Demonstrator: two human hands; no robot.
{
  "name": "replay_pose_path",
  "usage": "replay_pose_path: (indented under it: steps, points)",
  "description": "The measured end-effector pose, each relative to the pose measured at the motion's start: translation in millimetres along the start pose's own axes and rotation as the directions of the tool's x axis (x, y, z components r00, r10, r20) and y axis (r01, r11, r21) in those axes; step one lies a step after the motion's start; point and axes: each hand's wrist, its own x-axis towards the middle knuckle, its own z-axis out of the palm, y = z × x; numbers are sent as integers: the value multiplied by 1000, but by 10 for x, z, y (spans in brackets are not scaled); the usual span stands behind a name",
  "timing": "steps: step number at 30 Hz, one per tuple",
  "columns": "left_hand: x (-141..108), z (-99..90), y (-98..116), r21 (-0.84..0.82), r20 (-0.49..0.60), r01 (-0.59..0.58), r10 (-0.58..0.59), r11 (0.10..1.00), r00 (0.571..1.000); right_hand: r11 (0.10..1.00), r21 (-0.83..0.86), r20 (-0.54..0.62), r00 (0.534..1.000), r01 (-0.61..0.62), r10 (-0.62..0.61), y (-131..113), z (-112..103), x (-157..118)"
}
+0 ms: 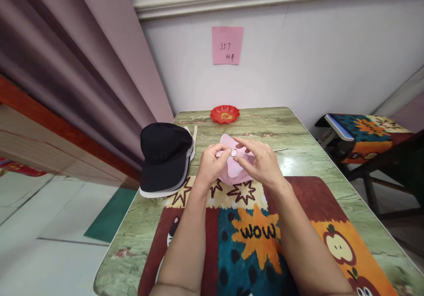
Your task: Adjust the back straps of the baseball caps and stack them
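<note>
A pink cap (227, 177) sits at the middle of the table, its back strap facing me with a small metal buckle (234, 153). My left hand (212, 162) pinches the strap between thumb and index finger, just left of the buckle. On the other side, my right hand (261, 160) has its thumb on the strap beside the buckle, its index finger curved above and the other fingers around the cap's edge. The hands cover parts of the cap. Left of them lies a black cap (165, 150), stacked over a white cap (150, 194) whose rim shows beneath.
A red scalloped dish (225, 115) stands near the table's (298, 146) back edge. A colourful mat (228, 225) lies under my forearms. A pink note (227, 44) is on the wall behind. To the left hangs a curtain (99, 66); a dark stool frame (367, 185) stands at right.
</note>
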Motion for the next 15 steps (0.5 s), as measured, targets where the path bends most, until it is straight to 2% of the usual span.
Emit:
replay_pose_path:
  steps: [4, 9, 15]
  points:
    - [3, -24, -14, -9, 44, -12, 12, 1000, 999, 990, 124, 47, 997, -61, 55, 35, -30, 26]
    - [-2, -85, -18, 20, 100, -36, 33, 999, 994, 959, 272, 67, 996, -80, 64, 59, -25, 36]
    - [-7, -120, 12, 122, 95, -125, 114, 985, 989, 952, 295, 92, 994, -86, 62, 57, -52, 38]
